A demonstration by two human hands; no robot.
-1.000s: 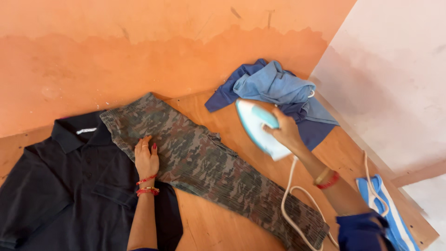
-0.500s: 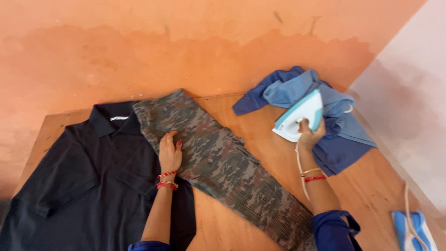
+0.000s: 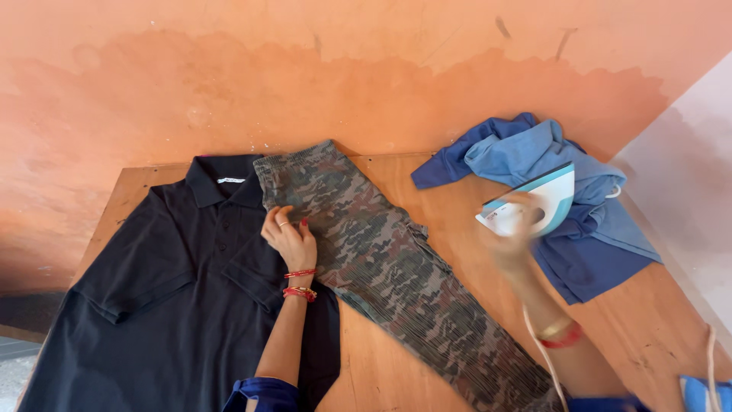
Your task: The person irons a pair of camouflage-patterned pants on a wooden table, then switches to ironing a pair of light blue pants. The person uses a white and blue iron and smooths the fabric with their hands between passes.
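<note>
Camouflage trousers [image 3: 389, 267] lie diagonally across a wooden table [image 3: 427, 206]. My left hand [image 3: 290, 238] rests flat on their upper edge, beside the black polo shirt [image 3: 160, 290] spread at the left. My right hand [image 3: 511, 236] is blurred and grips the handle of a white and light-blue iron [image 3: 537, 202], held tilted above the table next to a heap of blue clothes [image 3: 549, 183]. The iron's white cord [image 3: 543, 358] trails down past my forearm.
An orange wall [image 3: 305, 76] stands right behind the table. A pale wall [image 3: 686, 175] closes the right side. A blue and white item [image 3: 705, 393] sits at the bottom right corner with a cord by it.
The iron has swung from over the trousers' right side to beside the blue clothes. The view has shifted, so everything sits further right. My left hand stays on the trousers.
</note>
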